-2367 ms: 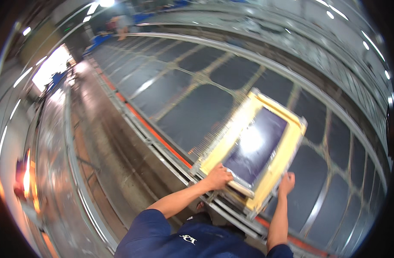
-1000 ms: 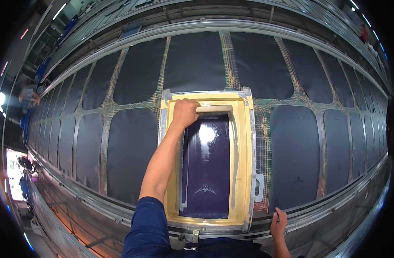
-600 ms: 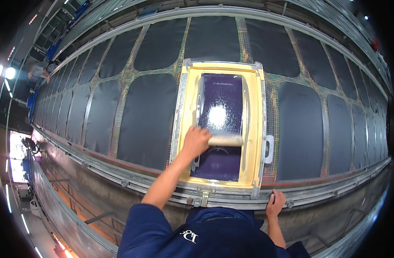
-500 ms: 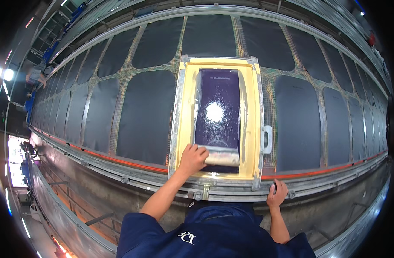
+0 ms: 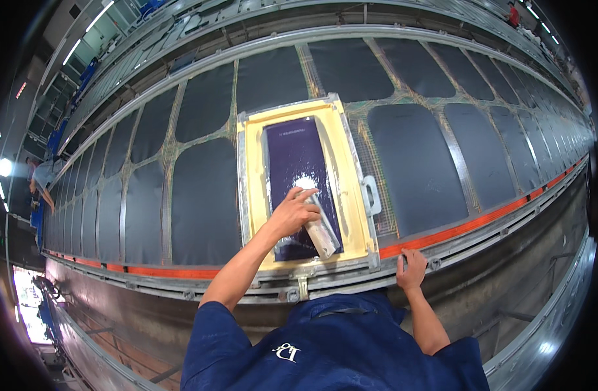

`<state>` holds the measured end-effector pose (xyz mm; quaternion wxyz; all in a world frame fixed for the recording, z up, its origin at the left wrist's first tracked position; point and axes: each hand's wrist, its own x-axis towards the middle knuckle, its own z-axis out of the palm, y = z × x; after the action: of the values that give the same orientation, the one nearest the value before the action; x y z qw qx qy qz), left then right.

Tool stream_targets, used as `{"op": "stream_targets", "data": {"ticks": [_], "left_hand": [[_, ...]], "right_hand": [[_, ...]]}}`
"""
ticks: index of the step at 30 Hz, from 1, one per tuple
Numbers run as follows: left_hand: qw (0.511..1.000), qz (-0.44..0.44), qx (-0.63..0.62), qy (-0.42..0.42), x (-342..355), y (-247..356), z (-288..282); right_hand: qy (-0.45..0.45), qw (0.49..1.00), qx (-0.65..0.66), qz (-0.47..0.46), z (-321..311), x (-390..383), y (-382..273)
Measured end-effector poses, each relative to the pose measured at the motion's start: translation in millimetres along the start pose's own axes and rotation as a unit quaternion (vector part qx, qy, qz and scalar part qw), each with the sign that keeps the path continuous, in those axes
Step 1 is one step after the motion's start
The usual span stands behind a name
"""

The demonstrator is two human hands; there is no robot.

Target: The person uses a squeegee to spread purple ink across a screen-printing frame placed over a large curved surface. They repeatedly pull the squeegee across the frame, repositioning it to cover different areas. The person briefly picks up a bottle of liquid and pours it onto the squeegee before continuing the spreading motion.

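My left hand (image 5: 294,214) is closed around the upper end of a pale squeegee (image 5: 322,232), which slants across the dark purple ink area of a screen printing frame (image 5: 350,215). The lower end of the squeegee lies near the right side of that area. Yellow surrounds the purple panel (image 5: 296,153), and glossy wet streaks show on it. My right hand (image 5: 412,268) is at the metal rail right of the frame, its fingers bent; a small dark patch shows between thumb and fingers, too small to name.
Dark grey fabric panels (image 5: 410,163) line the long table in two rows. An orange strip (image 5: 468,227) runs along its near edge beside the metal rail (image 5: 494,233). A grey handle (image 5: 372,196) juts from the frame's right side. Another person (image 5: 44,176) is at the far left.
The squeegee has turned from nearly level to a steep slant, with my left hand at its upper end. My right hand has moved up onto the rail. The whole view has tilted.
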<state>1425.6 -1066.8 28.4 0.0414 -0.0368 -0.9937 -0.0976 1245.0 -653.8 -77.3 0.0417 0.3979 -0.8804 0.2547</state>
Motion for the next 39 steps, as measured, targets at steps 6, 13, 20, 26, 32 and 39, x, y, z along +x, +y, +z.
{"op": "stream_targets", "data": {"ticks": [6, 13, 20, 26, 32, 39], "left_hand": [[0.99, 0.121, -0.027, -0.065, 97, -18, 24], [0.987, -0.007, 0.026, -0.161, 52, -12, 15], [0.871, -0.474, -0.074, -0.102, -31, 51, -23], [0.738, -0.672, -0.053, 0.03, -65, 57, -4], [0.722, -0.691, 0.013, 0.034, -55, 69, 21], [0.773, -0.626, -0.103, -0.006, 5, 98, 21]], "right_hand": [[-0.007, 1.0, 0.01, 0.002, 0, 1, 3], [-0.04, 0.999, 0.021, -0.001, 4, -1, 13], [-0.031, 0.999, 0.019, -0.016, 4, -2, 14], [-0.016, 0.999, 0.02, -0.036, 5, -2, 16], [-0.043, 0.999, 0.021, -0.016, 4, -3, 15], [-0.01, 1.0, 0.014, -0.024, 7, -3, 15]]}}
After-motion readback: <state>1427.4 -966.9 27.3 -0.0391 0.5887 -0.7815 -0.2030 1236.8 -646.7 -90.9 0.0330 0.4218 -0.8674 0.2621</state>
